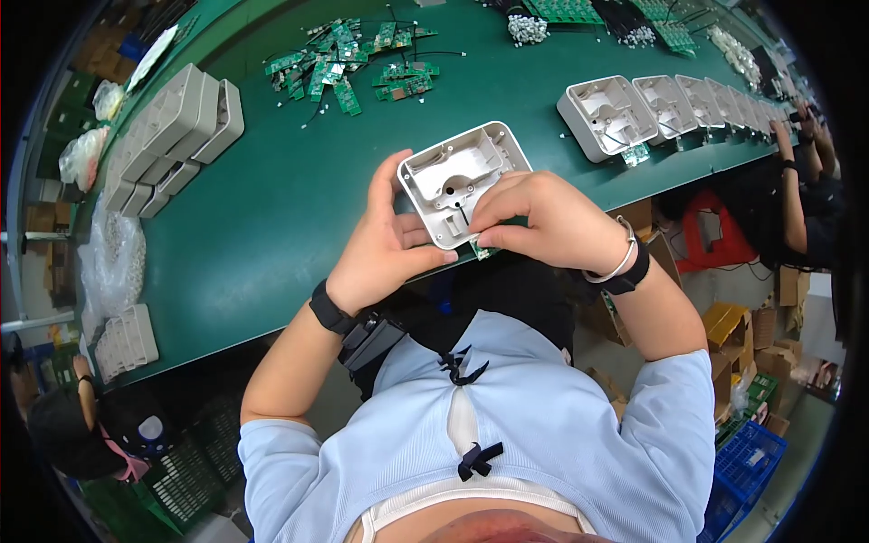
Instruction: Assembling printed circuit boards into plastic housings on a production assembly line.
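Head view. In the left hand (371,240): a pale grey housing (455,176), gripped at its left side, open face up. At the right hand (534,215): thumb and fingertips drawn nearly together over the housing's near edge, beside a black wire (464,216) and a small circuit board (482,252); whether pinching either, impossible to tell. Beyond the left hand: a pile of green boards (339,59). Farther left: stacked housings (172,118). Beyond the right hand, rightward: a row of similar housings (611,113).
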`<state>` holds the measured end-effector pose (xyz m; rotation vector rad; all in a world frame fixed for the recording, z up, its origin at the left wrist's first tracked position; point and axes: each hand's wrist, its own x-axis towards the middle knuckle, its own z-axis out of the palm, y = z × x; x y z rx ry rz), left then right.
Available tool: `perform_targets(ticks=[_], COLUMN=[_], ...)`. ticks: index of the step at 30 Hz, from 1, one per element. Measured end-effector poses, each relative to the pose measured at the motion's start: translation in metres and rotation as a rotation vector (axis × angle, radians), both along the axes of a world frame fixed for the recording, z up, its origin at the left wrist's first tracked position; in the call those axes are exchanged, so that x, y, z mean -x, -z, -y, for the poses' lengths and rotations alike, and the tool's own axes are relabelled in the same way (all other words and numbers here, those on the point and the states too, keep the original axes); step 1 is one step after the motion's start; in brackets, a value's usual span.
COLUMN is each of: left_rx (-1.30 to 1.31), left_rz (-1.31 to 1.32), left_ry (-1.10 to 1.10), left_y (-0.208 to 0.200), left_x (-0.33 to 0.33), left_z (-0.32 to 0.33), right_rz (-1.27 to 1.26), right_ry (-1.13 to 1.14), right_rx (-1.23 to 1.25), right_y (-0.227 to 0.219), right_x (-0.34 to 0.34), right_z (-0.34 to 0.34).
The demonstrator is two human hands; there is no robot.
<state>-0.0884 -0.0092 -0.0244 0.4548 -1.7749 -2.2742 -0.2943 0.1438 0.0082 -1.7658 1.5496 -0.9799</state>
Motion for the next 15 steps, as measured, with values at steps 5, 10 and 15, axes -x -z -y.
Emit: perform_targets(ticks=[5,10,15], left_rx=[0.028,-0.041,-0.005], left_rz=[0.014,0.036,-0.015], left_ry=[0.002,-0.018,0.013], left_y=[-0.0018,-0.0053,-0.0012], left_x=[-0.0004,0.001,0.0058], left_z=[-0.0016,-0.0049,-0.0039], right_rz=[-0.026,-0.225,-0.406], right_ry=[0.068,0.072,0.039], right_rx=[-0.167,-0.016,0.222], right_y=[-0.0087,-0.0077,-0.0072], right_x=[-0.0043,-0.0087,-0.0064], right_z=[0.0033,-0.0007,-0.0037])
